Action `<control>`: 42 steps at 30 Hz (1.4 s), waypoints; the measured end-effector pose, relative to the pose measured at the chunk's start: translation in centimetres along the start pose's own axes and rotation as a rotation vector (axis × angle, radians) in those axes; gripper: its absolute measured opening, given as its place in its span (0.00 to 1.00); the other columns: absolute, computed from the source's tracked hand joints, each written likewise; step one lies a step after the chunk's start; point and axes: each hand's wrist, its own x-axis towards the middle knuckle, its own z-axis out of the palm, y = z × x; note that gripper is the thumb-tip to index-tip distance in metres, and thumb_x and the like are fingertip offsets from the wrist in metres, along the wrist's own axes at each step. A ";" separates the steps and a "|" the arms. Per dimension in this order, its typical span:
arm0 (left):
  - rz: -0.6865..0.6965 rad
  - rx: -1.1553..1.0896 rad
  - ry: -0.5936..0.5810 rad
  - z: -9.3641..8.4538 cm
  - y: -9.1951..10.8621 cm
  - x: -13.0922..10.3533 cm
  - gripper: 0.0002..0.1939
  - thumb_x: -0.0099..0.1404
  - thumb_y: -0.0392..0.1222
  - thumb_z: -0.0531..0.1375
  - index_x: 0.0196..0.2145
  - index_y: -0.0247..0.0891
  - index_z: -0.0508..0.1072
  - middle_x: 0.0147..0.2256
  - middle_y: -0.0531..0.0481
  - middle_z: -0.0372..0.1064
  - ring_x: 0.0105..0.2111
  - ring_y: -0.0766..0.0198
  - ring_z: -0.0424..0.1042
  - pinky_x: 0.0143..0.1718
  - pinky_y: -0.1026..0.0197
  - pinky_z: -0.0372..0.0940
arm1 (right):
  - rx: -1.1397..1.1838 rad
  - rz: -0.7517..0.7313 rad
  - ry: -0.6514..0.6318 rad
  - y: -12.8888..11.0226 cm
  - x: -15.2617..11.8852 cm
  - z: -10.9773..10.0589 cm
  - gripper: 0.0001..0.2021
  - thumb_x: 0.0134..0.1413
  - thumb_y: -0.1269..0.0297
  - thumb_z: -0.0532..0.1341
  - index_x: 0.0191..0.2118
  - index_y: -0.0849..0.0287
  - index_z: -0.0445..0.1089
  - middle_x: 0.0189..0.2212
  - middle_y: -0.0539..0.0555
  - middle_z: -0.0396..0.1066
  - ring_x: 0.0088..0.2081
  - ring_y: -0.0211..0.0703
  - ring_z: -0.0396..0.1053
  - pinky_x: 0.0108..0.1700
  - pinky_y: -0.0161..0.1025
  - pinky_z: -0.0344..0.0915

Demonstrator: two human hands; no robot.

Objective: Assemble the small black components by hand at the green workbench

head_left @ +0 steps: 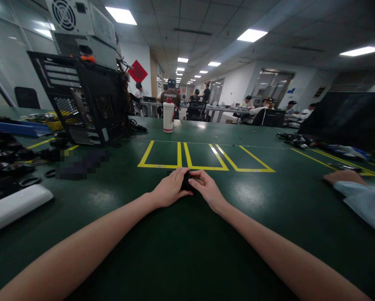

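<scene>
A small black object (186, 182) is between my two hands, low over the green table (187, 234) and just in front of the yellow tape outlines (202, 168). My left hand (171, 188) wraps round its left side, with the thumb along the near edge. From the right, the fingertips of my right hand (207, 189) press on the same object. Much of it is covered by my fingers, so what it is cannot be made out.
An open black computer case (90, 100) stands at the back left, beside cables and a white bar (21, 205). A white bottle (168, 116) is beyond the tape. Another person's hand (344, 177) rests at the right, near cables (297, 139). People sit farther back.
</scene>
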 end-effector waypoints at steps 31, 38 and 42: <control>0.039 -0.006 -0.021 -0.1 0.0 -0.1 0.30 0.57 0.47 0.56 0.52 0.40 0.44 0.49 0.43 0.52 0.49 0.55 0.57 0.47 0.50 0.59 | -0.014 0.017 -0.062 -0.3 -0.3 0.0 0.10 0.43 0.62 0.60 0.34 0.55 0.62 0.35 0.49 0.65 0.39 0.39 0.66 0.42 0.39 0.64; 0.005 0.002 -0.009 -0.1 0.2 0.0 0.31 0.56 0.48 0.56 0.52 0.38 0.45 0.49 0.43 0.53 0.48 0.55 0.58 0.45 0.52 0.60 | -0.036 0.049 -0.036 -0.1 0.0 0.0 0.13 0.44 0.62 0.59 0.39 0.56 0.63 0.39 0.52 0.65 0.42 0.41 0.65 0.45 0.41 0.61; 0.008 -0.002 -0.009 0.0 0.2 -0.1 0.31 0.57 0.47 0.56 0.52 0.39 0.45 0.48 0.43 0.53 0.48 0.55 0.59 0.45 0.52 0.61 | 0.028 0.067 -0.112 -0.4 -0.3 -0.1 0.13 0.43 0.64 0.60 0.38 0.55 0.62 0.38 0.51 0.66 0.43 0.42 0.65 0.44 0.41 0.62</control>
